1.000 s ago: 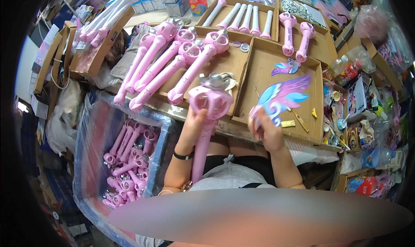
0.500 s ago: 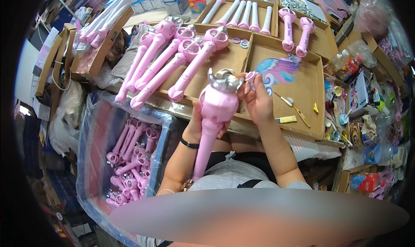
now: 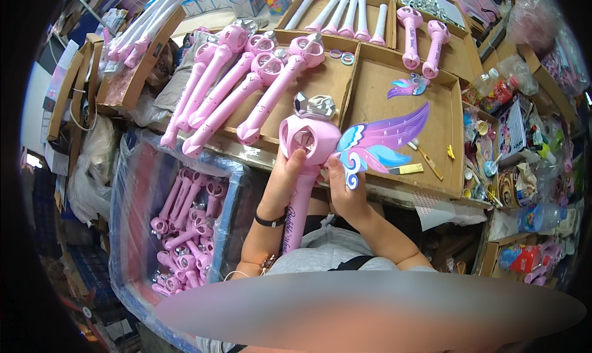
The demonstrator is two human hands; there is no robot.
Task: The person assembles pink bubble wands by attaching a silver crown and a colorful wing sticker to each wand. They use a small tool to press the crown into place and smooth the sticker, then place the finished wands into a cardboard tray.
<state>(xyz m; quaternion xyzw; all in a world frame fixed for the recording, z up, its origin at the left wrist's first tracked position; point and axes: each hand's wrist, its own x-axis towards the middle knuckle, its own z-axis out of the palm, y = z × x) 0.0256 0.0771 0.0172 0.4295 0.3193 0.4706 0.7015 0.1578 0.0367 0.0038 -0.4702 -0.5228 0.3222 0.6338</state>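
Note:
A pink toy wand (image 3: 300, 199) with a silver crown top stands slightly tilted in front of my body, its round open-framed head uppermost. My left hand (image 3: 280, 183) is closed round it just below the head, thumb across the front. My right hand (image 3: 346, 195) pinches a purple and blue wing (image 3: 394, 134) at its curled lower end. The wing's inner edge meets the right side of the wand's head; whether it is fixed there I cannot tell. Part of the right fingers is hidden behind the wand and wing.
Several finished-looking pink wands (image 3: 271, 100) lie across a cardboard tray on the left. A smaller wing piece (image 3: 408, 86), a brush (image 3: 430, 161) and a yellow clip (image 3: 451, 153) lie in the right tray (image 3: 370, 106). A plastic-lined bin (image 3: 225, 220) with more wands stands lower left.
The wand has turned, so its round opening and printed handle now face up. My right hand has come down and left, bringing the wing against the wand's head.

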